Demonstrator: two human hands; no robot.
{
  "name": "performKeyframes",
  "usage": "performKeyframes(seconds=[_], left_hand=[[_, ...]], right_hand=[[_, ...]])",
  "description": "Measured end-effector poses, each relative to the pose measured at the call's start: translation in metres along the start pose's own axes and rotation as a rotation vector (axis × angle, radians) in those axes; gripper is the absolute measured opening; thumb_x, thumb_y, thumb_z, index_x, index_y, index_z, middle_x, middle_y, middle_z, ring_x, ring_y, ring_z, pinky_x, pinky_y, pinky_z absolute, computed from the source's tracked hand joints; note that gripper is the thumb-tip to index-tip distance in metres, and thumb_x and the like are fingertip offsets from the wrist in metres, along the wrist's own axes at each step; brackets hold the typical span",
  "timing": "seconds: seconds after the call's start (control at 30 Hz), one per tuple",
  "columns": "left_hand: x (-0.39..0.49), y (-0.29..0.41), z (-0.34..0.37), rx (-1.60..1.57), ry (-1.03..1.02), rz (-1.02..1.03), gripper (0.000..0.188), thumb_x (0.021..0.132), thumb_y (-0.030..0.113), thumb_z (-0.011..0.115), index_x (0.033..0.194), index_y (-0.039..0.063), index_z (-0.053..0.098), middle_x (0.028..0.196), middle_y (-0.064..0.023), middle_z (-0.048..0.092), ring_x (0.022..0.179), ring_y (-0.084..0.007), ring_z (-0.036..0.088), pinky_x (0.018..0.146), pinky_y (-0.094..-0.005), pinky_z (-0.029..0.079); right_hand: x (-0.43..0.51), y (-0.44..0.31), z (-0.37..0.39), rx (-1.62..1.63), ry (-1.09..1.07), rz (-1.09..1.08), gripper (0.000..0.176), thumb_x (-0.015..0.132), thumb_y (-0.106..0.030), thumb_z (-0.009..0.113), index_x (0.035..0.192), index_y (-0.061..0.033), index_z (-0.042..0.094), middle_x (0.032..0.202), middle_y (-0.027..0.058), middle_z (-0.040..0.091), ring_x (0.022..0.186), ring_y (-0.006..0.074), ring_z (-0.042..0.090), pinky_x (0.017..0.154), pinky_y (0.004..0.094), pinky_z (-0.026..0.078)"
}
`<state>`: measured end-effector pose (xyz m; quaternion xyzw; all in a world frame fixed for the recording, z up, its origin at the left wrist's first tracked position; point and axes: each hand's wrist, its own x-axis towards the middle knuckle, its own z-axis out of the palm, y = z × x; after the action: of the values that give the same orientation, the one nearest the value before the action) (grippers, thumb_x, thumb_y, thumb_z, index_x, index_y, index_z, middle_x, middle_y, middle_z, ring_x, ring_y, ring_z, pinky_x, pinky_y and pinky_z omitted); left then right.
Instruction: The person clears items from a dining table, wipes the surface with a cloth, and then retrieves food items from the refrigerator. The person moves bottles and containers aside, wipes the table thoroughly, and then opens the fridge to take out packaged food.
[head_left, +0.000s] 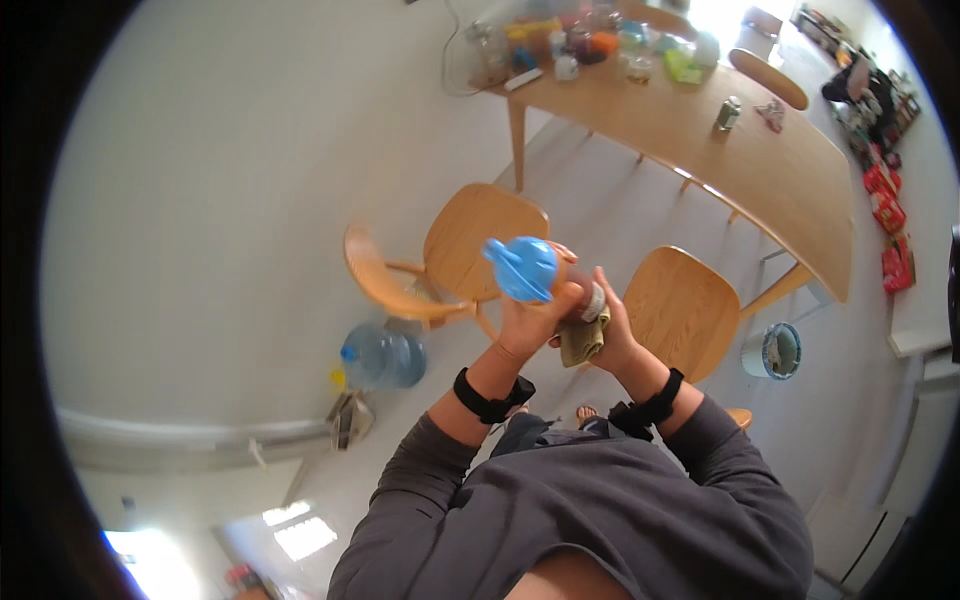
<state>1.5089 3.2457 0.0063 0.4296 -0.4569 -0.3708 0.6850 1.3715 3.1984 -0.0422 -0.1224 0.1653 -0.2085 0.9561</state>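
My left hand is wrapped around a bottle with a reddish-brown body. Its bright blue lid, which has a spout or loop at the top, points to the upper left. A pale label shows near the base. In my right hand is a folded olive-green cloth, pressed against the lower end of the bottle. The fingers of my right hand are partly hidden behind bottle and cloth. Both hands are in front of me, above the floor between two wooden chairs.
One wooden chair stands left of my hands, another to the right. Beyond is a wooden table with a jar and several clustered items. A large water bottle lies on the floor at left; a bucket stands at right.
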Motion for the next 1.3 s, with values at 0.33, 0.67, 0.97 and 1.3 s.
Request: performKeyframes(seconds=[0.33,0.67,0.97,1.3], left_hand=[[0.111,-0.089,0.050,0.223,-0.702,0.281,0.046,0.069,0.030,0.090,0.102,0.009,0.066,0.115,-0.0084,0.062,0.112,-0.0287,0.055,0.097,-0.0408,0.046],[0.230,-0.183,0.124,0.319,-0.691,0.207,0.057,0.063,0.025,0.090,0.108,0.007,0.062,0.107,-0.0135,0.062,0.109,-0.0344,0.056,0.094,-0.0428,0.048],[0.405,-0.329,0.109,0.247,-0.283,0.117,0.044,0.075,0.012,0.087,0.102,0.006,0.052,0.079,-0.0026,0.063,0.068,-0.0097,0.062,0.059,-0.0262,0.053],[0.567,-0.375,0.066,0.473,-0.153,-0.245,0.041,0.074,0.023,0.087,0.095,0.004,0.057,0.086,-0.0051,0.062,0.080,-0.0201,0.062,0.073,-0.0356,0.051]], right_hand=[[-0.026,-0.058,-0.061,-0.160,0.634,-0.689,0.037,0.105,-0.038,0.042,0.122,-0.0081,0.056,0.106,0.0080,0.065,0.094,0.0216,0.065,0.081,0.0392,0.055],[-0.159,-0.064,-0.135,-0.112,1.065,-0.953,0.039,0.104,-0.030,0.045,0.132,-0.0028,0.050,0.117,0.0113,0.063,0.101,0.0243,0.065,0.088,0.0387,0.055],[-0.178,0.057,-0.114,0.302,1.645,-1.077,0.043,0.102,-0.036,0.048,0.129,-0.0029,0.055,0.120,0.0106,0.063,0.105,0.0245,0.063,0.090,0.0384,0.053],[0.001,-0.042,-0.071,0.016,1.670,-0.503,0.045,0.101,-0.035,0.051,0.125,0.0018,0.057,0.114,0.0093,0.065,0.100,0.0195,0.063,0.085,0.0340,0.050]])
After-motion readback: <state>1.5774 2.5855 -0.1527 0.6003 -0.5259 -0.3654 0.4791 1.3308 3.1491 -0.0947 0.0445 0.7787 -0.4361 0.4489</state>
